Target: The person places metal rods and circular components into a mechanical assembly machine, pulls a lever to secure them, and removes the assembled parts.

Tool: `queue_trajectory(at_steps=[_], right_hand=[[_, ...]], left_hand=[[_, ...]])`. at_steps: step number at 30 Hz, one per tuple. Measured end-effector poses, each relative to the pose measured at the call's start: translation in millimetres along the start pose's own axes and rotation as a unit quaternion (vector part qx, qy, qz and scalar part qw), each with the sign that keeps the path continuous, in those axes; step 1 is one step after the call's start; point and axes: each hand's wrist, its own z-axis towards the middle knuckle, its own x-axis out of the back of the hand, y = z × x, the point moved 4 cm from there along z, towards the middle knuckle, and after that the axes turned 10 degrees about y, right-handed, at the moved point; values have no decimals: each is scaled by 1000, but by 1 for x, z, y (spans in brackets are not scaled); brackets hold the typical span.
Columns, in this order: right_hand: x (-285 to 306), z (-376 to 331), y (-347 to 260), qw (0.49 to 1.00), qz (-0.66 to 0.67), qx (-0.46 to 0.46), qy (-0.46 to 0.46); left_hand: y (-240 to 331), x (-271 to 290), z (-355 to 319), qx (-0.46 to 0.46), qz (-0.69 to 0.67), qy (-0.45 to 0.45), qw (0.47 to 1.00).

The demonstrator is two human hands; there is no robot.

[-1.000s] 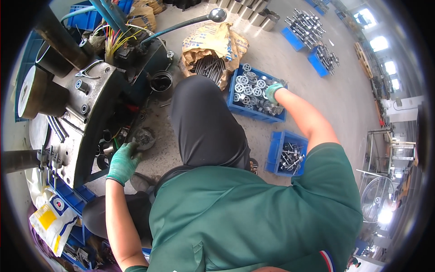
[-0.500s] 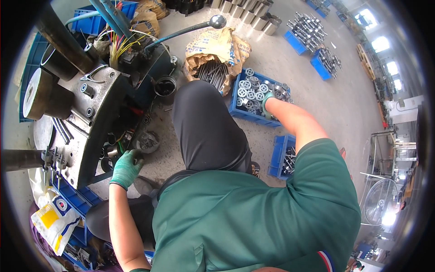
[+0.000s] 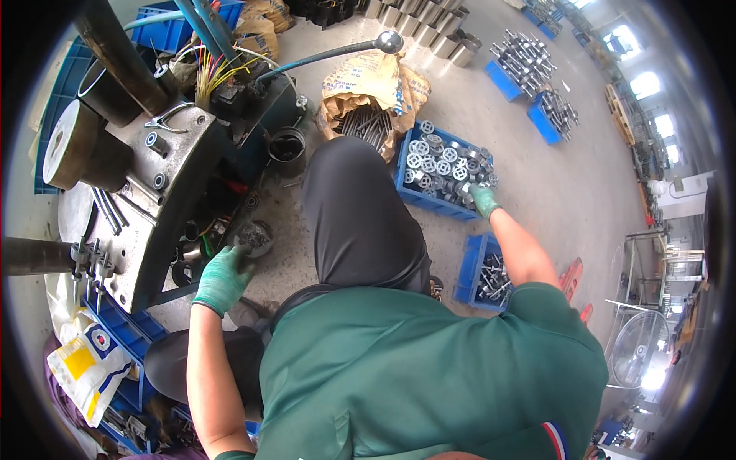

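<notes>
1. Change since the preceding frame: the right hand [image 3: 483,201], in a green glove, has passed from the middle of the near side of the blue crate [image 3: 435,205] to its near right corner; the left hand [image 3: 221,280] has scarcely moved.
2. Machine with steel plate [image 3: 146,230], well left of the crate. Its plate serves as a shelf within the left arm's reach, which probably explains the parts stood upon it.
3. Paper sack [image 3: 360,88], just beside the crate's left end. Its torn mouth faces the person, presumably for easy access to the metal rods [image 3: 364,125] inside.
4. The crate itself, the landmark, stands beyond the person's right knee, apparently so placed that the extended right arm meets it without rising.
5. Small blue bin [image 3: 463,282], on the near side of the crate and apart from it, likewise seemingly set for the right arm.
6. Hands. Right: fingers lowered among the contents at the crate's corner; whether they grasp a piece cannot be told. Left: well left of the crate, beside the machine, fingers loosely bent; nothing shows in it, but the palm is hidden, so a grip cannot be ruled out.
7. Round metal parts [image 3: 443,167], heaped loosely inside the crate, many with their pierced faces upward.
</notes>
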Motion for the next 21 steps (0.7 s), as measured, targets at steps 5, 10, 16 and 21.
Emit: queue_trajectory(at_steps=[5, 10, 16, 21], right_hand=[[9, -57, -42, 894, 435, -105, -28], [25, -173, -187, 801, 473, 125, -344], [-38, -319, -360, 693, 429, 281, -506], [-131, -384, -433, 692, 381, 355, -500]], left_hand=[[9, 7, 1, 7, 11, -6, 1000], [32, 23, -2, -69, -19, 37, 997], [59, 48, -7, -124, -119, 103, 980], [65, 60, -7, -101, -362, 122, 919]])
